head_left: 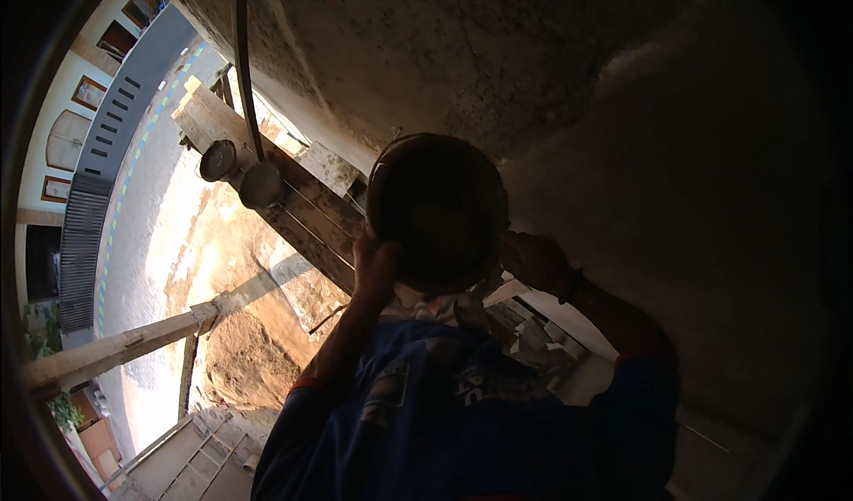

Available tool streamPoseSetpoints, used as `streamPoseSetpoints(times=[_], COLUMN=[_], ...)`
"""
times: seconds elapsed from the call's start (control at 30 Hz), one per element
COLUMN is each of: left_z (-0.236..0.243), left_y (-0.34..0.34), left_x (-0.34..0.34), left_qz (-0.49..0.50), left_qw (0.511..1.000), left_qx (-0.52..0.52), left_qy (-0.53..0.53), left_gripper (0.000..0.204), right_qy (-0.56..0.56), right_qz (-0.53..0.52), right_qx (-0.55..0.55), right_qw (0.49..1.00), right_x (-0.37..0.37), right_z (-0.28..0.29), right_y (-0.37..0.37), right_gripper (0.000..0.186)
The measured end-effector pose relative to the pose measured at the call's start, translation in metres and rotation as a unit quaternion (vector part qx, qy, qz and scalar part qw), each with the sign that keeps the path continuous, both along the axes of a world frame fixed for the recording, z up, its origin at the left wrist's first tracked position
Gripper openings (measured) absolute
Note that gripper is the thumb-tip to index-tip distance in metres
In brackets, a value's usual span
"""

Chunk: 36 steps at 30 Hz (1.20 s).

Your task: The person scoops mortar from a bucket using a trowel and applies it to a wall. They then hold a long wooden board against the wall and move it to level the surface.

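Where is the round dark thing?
Middle of the head view: the round dark thing sits between a co-worker's hands, above their blue shirt, right of the wooden planks.

Co-worker's shirt [462,421] at 6 o'clock: deep blue w/ pale print, red sleeve trim. Round pan [437,212] on the head at centre: dark brown. Plank [267,168] at 10: pale weathered wood. Dirt [235,234] at 9: orange-tan. Wall [533,48] at 12: grey, mottled.

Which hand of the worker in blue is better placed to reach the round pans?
Probably the left hand: it holds the dark bowl on the side toward the pans; right hand is farther.
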<state>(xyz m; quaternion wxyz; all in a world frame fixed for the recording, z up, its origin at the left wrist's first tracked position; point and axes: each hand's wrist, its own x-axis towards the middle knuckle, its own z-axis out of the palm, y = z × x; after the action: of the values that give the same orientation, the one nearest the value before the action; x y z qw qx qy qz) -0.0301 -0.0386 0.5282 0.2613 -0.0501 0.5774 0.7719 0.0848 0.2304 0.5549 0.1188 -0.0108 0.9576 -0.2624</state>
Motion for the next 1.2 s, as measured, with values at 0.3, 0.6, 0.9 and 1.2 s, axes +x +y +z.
streamPoseSetpoints(times=[0.3, 0.6, 0.9, 1.2], left_z=[-0.024, -0.090, -0.150, -0.073], left_y=[-0.008, -0.049, -0.075, -0.039], left_x=[-0.004, -0.007, 0.000, -0.006], left_qz=[0.034, 0.084, 0.109, -0.051], left_qw=[0.999, 0.995, 0.989, 0.992], left_qx=[0.015, -0.051, -0.095, -0.094], left_qy=[0.008, 0.007, -0.011, 0.060], left_gripper=[0.041, 0.047, 0.053, 0.048], right_qy=[0.026, -0.081, 0.130, 0.088], right_qz=[0.013, 0.105, -0.226, 0.005], right_qx=[0.066, -0.099, 0.088, 0.124], right_qw=[0.997, 0.986, 0.961, 0.988], right_x=[-0.027, -0.053, -0.060, -0.024], right_z=[0.010, 0.022, 0.010, 0.070], right_y=[0.003, 0.013, 0.117, 0.034], right_gripper=[0.034, 0.036, 0.039, 0.033])
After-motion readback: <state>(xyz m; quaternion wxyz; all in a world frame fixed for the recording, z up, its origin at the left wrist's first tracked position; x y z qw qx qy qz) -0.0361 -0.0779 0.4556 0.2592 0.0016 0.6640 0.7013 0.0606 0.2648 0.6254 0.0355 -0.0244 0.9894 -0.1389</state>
